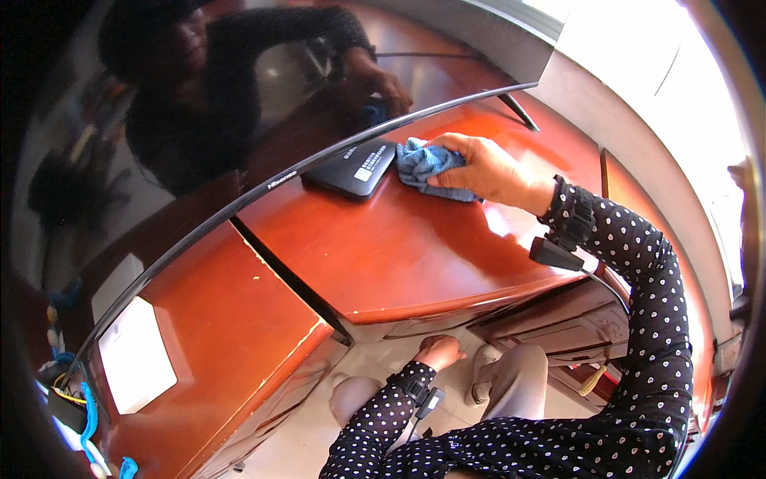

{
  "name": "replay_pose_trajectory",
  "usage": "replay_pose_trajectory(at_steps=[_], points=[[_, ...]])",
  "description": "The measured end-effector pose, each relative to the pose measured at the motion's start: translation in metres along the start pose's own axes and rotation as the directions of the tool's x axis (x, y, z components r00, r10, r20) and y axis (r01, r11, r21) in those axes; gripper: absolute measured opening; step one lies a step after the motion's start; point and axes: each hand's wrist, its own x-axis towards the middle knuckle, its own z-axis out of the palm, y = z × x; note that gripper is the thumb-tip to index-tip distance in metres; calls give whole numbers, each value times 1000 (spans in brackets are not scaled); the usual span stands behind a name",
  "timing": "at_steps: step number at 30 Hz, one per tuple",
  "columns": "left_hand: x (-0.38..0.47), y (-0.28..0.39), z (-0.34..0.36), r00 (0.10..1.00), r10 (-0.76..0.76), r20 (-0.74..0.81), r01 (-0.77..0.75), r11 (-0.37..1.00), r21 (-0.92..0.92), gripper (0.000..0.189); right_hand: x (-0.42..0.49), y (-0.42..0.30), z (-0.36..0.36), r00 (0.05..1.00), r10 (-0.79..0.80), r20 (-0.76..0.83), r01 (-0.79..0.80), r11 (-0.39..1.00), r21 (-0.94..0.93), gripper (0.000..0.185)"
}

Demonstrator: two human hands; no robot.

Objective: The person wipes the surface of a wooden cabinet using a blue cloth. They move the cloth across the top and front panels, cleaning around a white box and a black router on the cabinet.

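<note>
My right hand (488,170) is closed on a bunched blue cloth (428,167), which rests on the reddish-brown wooden cabinet top (359,257). Just left of the cloth lies a flat black set-top box (359,167) with white writing on it, partly under the lower edge of a Hisense television (239,120). Low over my knees, in front of the cabinet edge, is my left hand (441,352); its fingers are curled, and whether anything is inside them cannot be seen. Both wrists wear black straps with small cabled devices.
A white box (136,356) stands on the left cabinet section, below the screen. A dark gap (287,275) divides the two sections. One television leg (519,112) rests behind the cloth. Blue cord (90,419) hangs at the far left. Cabinet doors (562,329) are at the lower right.
</note>
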Motion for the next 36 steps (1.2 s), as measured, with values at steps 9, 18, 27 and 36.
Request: replay_pose_trajectory(at_steps=[9, 18, 27, 36], points=[[-9, 1, -5, 1000, -4, -8, 4, 1000, 0, 46, -36, -66, 35, 970, -226, 86, 235, 963, -128, 55], [-15, -1, -6, 996, 19, -90, -21, 1000, -17, 46, -1, -101, 85, 948, -316, 35, 316, 926, -207, 53], [-34, 4, -16, 993, 59, -100, -71, 990, -119, 48, 26, -111, 96, 912, -377, 160, 406, 885, -229, 42], [-27, 2, -11, 998, 8, -70, -15, 995, -100, 49, -15, -28, -4, 975, -52, 215, 94, 977, -191, 49]])
